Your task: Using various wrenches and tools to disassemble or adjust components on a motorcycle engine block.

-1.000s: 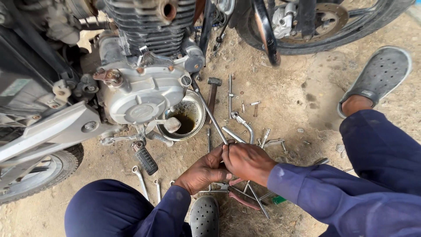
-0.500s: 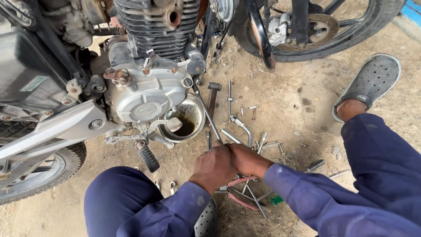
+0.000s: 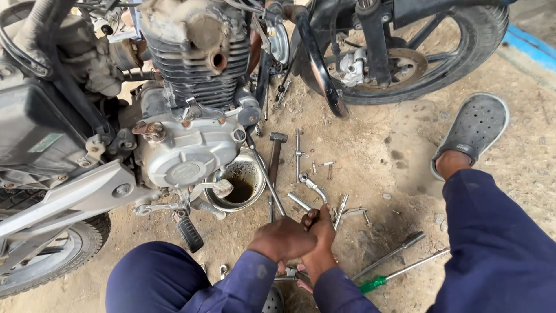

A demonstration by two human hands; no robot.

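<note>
Here, low on the sandy ground beside a motorcycle, we note the following.

Left hand: our left hand (image 3: pixel 282 239) lies fingers curled, knuckles up, pressed against the other hand; what it pinches we cannot tell.
Right hand: our right hand (image 3: pixel 320 232) is closed in a fist just beside and touching the left, thumb up; its grip looks pressed together around the lower end of a long metal rod (image 3: pixel 265 171), though the contact itself is hidden.
Rod position: it runs diagonally up from the hands to the engine case (image 3: pixel 185 156), passing over the rim of the oil pan.
Oil pan: a round metal pan (image 3: pixel 253 194) sits under the engine, holding dark oil.
Hammer: a hammer (image 3: pixel 275 150) lies on the ground just right of the pan, head toward the bike.
Loose tools: sockets, bolts and a bent wrench (image 3: pixel 313 185) are scattered near the hands.
Screwdrivers: a green-handled screwdriver (image 3: pixel 372 284) and a dark-handled one (image 3: pixel 412 240) lie right of the hands.
Footpeg: a black footpeg (image 3: pixel 189 233) hangs below the engine.
Footwear: a grey clog (image 3: pixel 476 128) rests on the ground at right, near the front wheel (image 3: pixel 417 64).
Clothing: we wear blue sleeves and trousers (image 3: pixel 492 249).
</note>
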